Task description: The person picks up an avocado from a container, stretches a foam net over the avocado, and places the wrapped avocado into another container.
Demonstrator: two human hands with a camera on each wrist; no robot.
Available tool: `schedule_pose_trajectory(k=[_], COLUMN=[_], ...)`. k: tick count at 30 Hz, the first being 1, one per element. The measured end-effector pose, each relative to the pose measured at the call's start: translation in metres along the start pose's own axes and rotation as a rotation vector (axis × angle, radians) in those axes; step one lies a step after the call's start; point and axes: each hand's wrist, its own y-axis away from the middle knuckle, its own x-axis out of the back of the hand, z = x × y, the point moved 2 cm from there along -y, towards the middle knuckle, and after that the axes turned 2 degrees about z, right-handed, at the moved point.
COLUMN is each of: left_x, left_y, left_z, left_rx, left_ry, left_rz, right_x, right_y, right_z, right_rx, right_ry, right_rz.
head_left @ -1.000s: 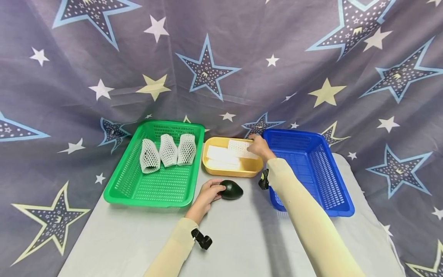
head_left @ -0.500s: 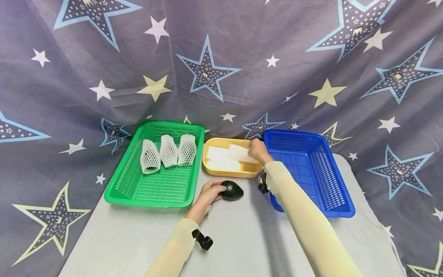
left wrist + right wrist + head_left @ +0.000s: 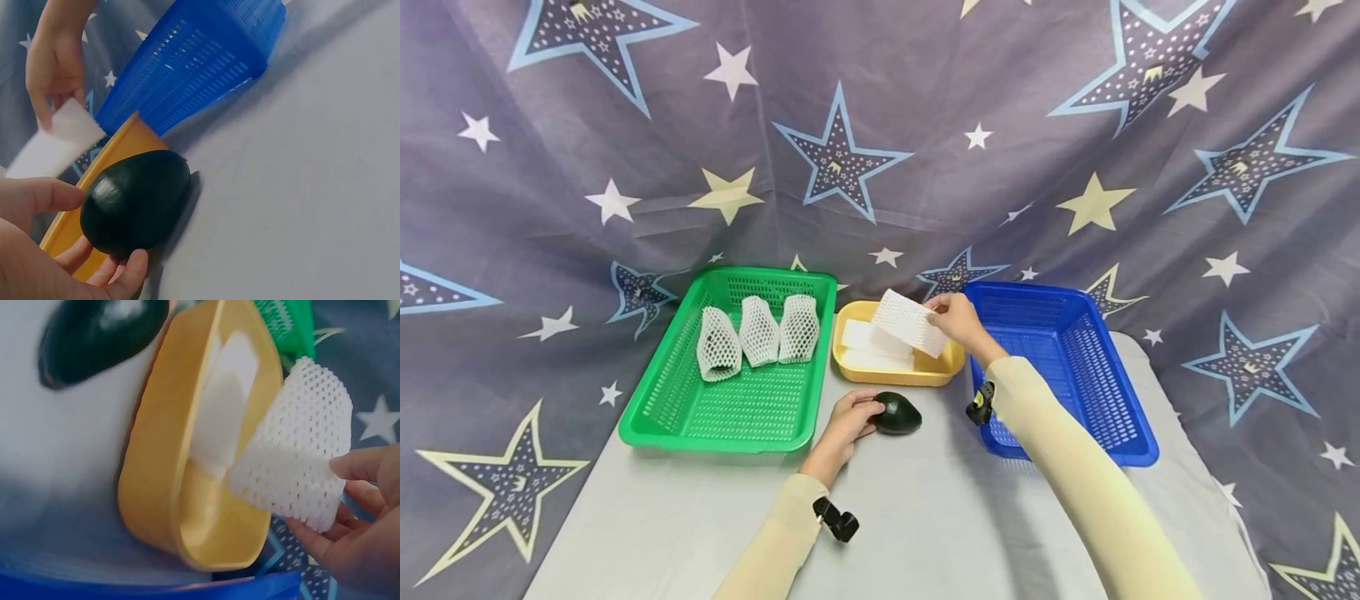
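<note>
A dark green avocado (image 3: 898,413) lies on the table in front of the yellow tub (image 3: 880,379). My left hand (image 3: 847,421) holds it from the left side; in the left wrist view the thumb and fingers curve around the avocado (image 3: 134,203). Above the tub, my right hand (image 3: 961,321) pinches a white foam net sleeve (image 3: 910,323) by its right end. The sleeve (image 3: 297,447) looks flat and tilted in the right wrist view. More white foam sleeves (image 3: 874,343) lie inside the tub.
On the left stands a green basket (image 3: 658,417) with three netted items (image 3: 760,331) in it. A blue basket (image 3: 1078,375) stands to the right of the tub. Behind the table hangs a star-patterned curtain (image 3: 880,108).
The right hand has lifted the foam net sleeve up out of the tub, tilting it. My left hand stays on the avocado. The head view has shifted slightly.
</note>
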Motion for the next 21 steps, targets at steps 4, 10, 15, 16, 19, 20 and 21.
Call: schedule_pose_trajectory(k=[4, 10, 15, 16, 19, 20, 21], left_x=[0.000, 0.001, 0.000, -0.001, -0.004, -0.006, -0.008], left_y=[-0.001, 0.001, 0.008, 0.010, 0.016, 0.018, 0.020], left_z=[0.001, 0.005, 0.018, 0.022, 0.035, 0.039, 0.043], left_rx=[-0.002, -0.049, -0.161, -0.186, -0.263, -0.282, -0.296], left_ry=[-0.006, -0.010, -0.033, -0.025, 0.004, 0.020, 0.040], left_rz=[0.015, 0.058, 0.150, 0.165, 0.186, 0.177, 0.158], right_x=[0.006, 0.021, 0.029, 0.029, 0.027, 0.025, 0.023], right_y=[0.012, 0.039, 0.064, 0.068, 0.079, 0.082, 0.085], right_z=[-0.007, -0.019, -0.025, -0.025, -0.025, -0.025, -0.025], right_rx=[0.033, 0.026, 0.085, 0.089, 0.102, 0.104, 0.107], right_ry=[-0.186, -0.384, -0.471, -0.484, -0.522, -0.531, -0.542], right_rz=[0.007, -0.023, -0.083, -0.096, -0.131, -0.142, -0.152])
